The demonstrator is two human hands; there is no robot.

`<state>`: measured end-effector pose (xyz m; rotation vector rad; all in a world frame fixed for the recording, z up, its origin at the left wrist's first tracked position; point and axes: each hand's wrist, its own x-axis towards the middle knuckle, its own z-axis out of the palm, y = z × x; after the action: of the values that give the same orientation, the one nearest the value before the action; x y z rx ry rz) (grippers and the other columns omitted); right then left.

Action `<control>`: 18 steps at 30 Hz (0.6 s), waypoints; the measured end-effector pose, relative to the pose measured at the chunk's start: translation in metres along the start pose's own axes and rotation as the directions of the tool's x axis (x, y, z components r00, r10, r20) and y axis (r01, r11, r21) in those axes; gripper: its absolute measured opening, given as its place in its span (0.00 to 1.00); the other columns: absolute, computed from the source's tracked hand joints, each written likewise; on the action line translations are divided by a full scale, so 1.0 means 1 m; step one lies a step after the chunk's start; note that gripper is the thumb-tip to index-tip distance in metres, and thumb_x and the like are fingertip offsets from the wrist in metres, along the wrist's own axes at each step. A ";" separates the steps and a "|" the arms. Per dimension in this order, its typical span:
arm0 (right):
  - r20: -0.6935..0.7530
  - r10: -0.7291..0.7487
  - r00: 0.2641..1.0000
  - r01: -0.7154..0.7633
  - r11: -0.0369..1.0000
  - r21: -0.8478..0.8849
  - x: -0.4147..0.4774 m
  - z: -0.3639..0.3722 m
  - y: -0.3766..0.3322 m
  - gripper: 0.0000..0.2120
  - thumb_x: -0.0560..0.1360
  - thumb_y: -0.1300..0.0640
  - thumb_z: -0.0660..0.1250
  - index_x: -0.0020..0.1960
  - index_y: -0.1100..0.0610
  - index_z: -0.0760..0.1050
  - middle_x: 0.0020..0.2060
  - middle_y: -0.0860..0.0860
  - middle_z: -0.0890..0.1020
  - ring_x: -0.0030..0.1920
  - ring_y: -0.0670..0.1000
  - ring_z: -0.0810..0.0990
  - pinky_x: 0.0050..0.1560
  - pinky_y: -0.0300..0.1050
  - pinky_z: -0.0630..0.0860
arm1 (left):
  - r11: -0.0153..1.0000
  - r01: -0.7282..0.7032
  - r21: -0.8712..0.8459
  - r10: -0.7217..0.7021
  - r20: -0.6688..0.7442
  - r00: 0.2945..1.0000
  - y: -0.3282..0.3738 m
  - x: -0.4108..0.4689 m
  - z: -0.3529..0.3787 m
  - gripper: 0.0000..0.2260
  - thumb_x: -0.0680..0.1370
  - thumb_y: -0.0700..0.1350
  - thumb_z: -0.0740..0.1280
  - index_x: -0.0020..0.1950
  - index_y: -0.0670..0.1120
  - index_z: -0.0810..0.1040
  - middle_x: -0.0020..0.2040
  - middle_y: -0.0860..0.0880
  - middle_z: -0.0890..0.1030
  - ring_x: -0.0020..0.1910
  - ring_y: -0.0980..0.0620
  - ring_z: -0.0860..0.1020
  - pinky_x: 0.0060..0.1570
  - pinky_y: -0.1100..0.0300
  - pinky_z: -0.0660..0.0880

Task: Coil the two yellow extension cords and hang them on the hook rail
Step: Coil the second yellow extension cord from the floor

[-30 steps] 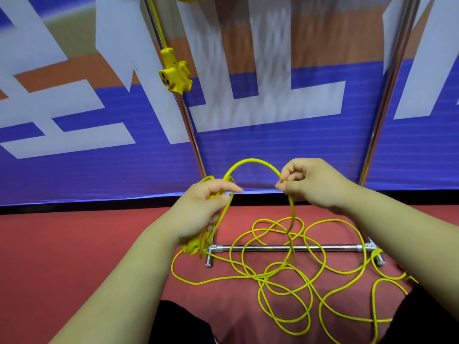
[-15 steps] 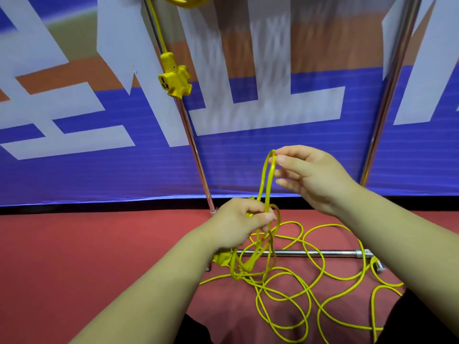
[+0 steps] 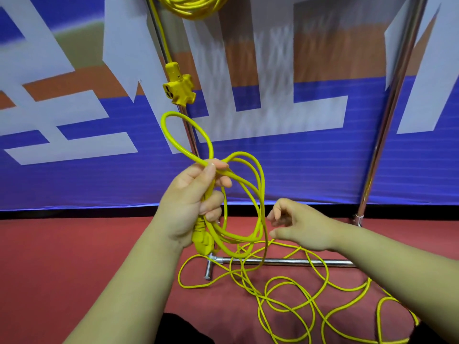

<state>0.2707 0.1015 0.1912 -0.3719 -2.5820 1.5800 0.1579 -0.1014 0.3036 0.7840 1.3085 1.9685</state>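
My left hand (image 3: 191, 199) is raised and shut on a few loops of a yellow extension cord (image 3: 250, 194), with the cord's yellow plug (image 3: 203, 240) hanging below my palm. The rest of that cord (image 3: 293, 291) lies tangled on the red floor. My right hand (image 3: 300, 227) hovers lower right of the loops, fingers loosely apart, holding nothing. A second yellow cord, coiled (image 3: 191, 6), hangs at the top edge, and its yellow multi-outlet socket (image 3: 178, 89) dangles beside the left pole.
The rack's two chrome uprights (image 3: 387, 115) rise in front of a blue, white and orange banner (image 3: 74, 145). Its chrome base bar (image 3: 285, 262) lies on the red floor (image 3: 62, 256) under the loose cord. Dark clothing shows at the bottom edge.
My left hand rose with the gathered loops, which now show one more loop. My right hand let go of the cord and dropped down to the right.
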 end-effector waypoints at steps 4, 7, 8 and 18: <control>0.048 -0.003 0.999 -0.005 0.987 0.161 0.004 0.014 -0.003 0.17 0.72 0.70 0.72 0.43 0.57 0.65 0.43 0.55 0.82 0.41 0.53 0.79 0.46 0.48 0.77 | 0.996 -0.024 -0.085 0.021 -0.037 0.999 0.006 -0.005 -0.007 0.10 0.79 0.49 0.63 0.44 0.49 0.83 0.38 0.47 0.78 0.19 0.61 0.62 0.19 0.69 0.63; 0.036 -0.010 0.999 0.000 0.965 0.262 0.008 0.022 -0.008 0.18 0.72 0.71 0.73 0.42 0.57 0.65 0.44 0.56 0.82 0.42 0.53 0.81 0.49 0.47 0.77 | 0.987 -0.030 -0.155 0.016 -0.095 0.995 0.010 -0.007 -0.012 0.11 0.77 0.49 0.63 0.42 0.49 0.83 0.37 0.47 0.77 0.19 0.61 0.62 0.18 0.69 0.63; 0.040 -0.009 0.999 -0.003 0.959 0.284 0.008 0.025 -0.010 0.18 0.71 0.71 0.73 0.42 0.57 0.65 0.47 0.56 0.81 0.44 0.53 0.82 0.50 0.47 0.78 | 0.983 -0.034 -0.183 0.016 -0.102 0.995 0.011 -0.007 -0.014 0.11 0.77 0.50 0.63 0.42 0.49 0.83 0.37 0.47 0.76 0.19 0.61 0.62 0.17 0.69 0.62; 0.015 -0.022 1.000 0.016 0.949 0.315 0.009 0.047 -0.023 0.15 0.72 0.67 0.74 0.40 0.55 0.68 0.31 0.51 0.73 0.32 0.50 0.71 0.36 0.41 0.71 | 0.977 -0.041 -0.210 0.008 -0.156 0.988 0.017 -0.012 -0.034 0.10 0.78 0.51 0.63 0.47 0.49 0.83 0.37 0.48 0.77 0.19 0.61 0.63 0.18 0.69 0.63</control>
<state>0.2487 0.0537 0.1894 -0.3021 -2.2789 1.9544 0.1364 -0.1347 0.3071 0.5568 1.1521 2.1822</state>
